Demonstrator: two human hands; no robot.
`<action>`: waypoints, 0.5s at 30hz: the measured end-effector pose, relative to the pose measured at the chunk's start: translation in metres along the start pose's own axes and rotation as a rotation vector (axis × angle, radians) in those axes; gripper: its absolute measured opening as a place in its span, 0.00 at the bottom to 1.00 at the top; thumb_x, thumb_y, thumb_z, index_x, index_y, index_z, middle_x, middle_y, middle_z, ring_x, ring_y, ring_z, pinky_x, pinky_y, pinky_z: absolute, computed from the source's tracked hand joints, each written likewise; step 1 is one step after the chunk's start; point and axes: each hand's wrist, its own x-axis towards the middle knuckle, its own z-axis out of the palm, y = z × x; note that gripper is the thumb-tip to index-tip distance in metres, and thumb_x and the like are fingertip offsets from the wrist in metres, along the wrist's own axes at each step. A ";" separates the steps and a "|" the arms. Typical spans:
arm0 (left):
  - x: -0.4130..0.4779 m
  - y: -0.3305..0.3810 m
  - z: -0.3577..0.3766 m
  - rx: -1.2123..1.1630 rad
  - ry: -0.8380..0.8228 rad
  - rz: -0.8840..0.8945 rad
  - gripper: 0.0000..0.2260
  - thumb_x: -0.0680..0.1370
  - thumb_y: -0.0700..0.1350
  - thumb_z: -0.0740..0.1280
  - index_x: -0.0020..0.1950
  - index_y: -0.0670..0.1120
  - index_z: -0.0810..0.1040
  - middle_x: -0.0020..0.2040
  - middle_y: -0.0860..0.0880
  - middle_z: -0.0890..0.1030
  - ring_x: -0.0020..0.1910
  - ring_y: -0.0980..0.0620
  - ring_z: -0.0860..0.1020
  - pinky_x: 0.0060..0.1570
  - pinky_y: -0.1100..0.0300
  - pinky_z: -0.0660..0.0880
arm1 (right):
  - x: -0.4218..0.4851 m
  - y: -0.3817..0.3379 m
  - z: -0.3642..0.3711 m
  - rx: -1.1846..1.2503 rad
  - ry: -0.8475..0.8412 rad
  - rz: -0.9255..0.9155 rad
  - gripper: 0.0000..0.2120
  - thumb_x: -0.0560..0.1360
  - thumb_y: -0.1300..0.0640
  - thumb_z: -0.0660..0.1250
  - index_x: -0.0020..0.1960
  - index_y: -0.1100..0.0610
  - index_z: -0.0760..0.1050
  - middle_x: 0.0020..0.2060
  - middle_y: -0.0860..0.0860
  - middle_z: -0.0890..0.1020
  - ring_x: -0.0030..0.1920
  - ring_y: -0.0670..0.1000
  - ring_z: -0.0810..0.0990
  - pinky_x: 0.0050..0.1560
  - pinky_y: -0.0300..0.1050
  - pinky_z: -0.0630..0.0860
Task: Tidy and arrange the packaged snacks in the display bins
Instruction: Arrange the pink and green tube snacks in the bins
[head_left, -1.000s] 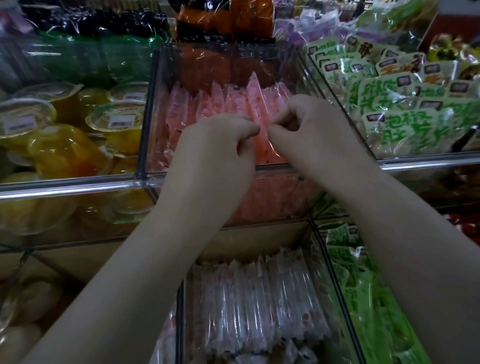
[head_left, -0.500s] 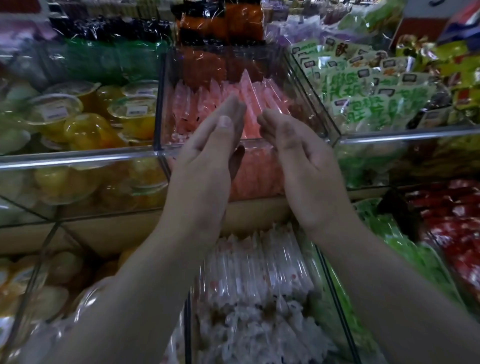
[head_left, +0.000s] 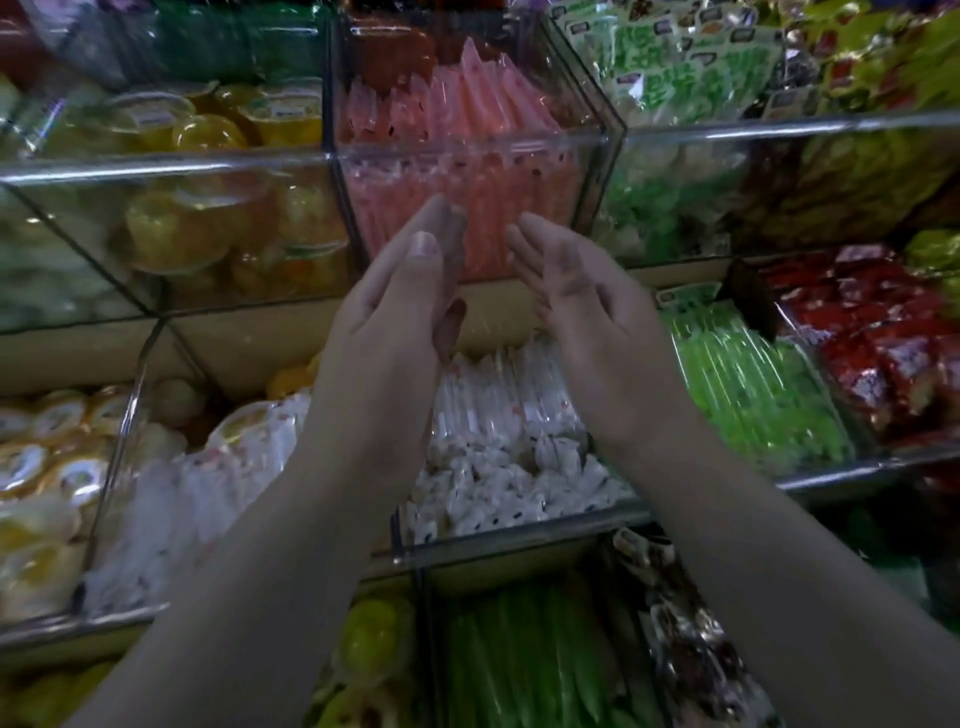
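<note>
Pink stick packets (head_left: 470, 104) stand on end, tips tilted up and back, in a clear bin (head_left: 615, 130) on a tiered shop display (jelly cups (head_left: 208, 135) at left, green sticks (head_left: 753, 384) lower right). The left hand (head_left: 384, 332) and right hand (head_left: 587, 322), fingers straight and holding nothing, hover palms inward just below and in front of them, over white packets (head_left: 498, 410).

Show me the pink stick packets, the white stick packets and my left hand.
pink stick packets (head_left: 467, 104): head view, upper ends.
white stick packets (head_left: 501, 400): head view, row's middle.
left hand (head_left: 384, 332): head view, its back.
</note>
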 end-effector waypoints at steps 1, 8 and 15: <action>-0.011 -0.003 -0.001 -0.004 -0.004 0.002 0.17 0.83 0.47 0.54 0.70 0.58 0.70 0.66 0.63 0.74 0.67 0.66 0.71 0.68 0.60 0.66 | -0.010 0.002 0.000 -0.003 -0.003 0.003 0.28 0.77 0.37 0.53 0.73 0.49 0.67 0.69 0.43 0.73 0.68 0.40 0.70 0.71 0.48 0.68; -0.064 -0.028 0.000 -0.038 -0.030 0.003 0.16 0.78 0.55 0.54 0.65 0.62 0.69 0.62 0.65 0.76 0.65 0.68 0.71 0.64 0.66 0.68 | -0.066 0.017 0.000 0.043 0.011 0.039 0.27 0.77 0.39 0.54 0.72 0.50 0.69 0.68 0.44 0.74 0.68 0.40 0.72 0.71 0.48 0.68; -0.096 -0.053 0.007 -0.068 -0.038 -0.086 0.17 0.79 0.54 0.53 0.67 0.59 0.70 0.61 0.65 0.76 0.64 0.68 0.72 0.62 0.64 0.70 | -0.115 0.033 -0.006 0.060 0.052 0.124 0.29 0.77 0.37 0.54 0.72 0.51 0.68 0.68 0.45 0.74 0.67 0.40 0.72 0.69 0.42 0.69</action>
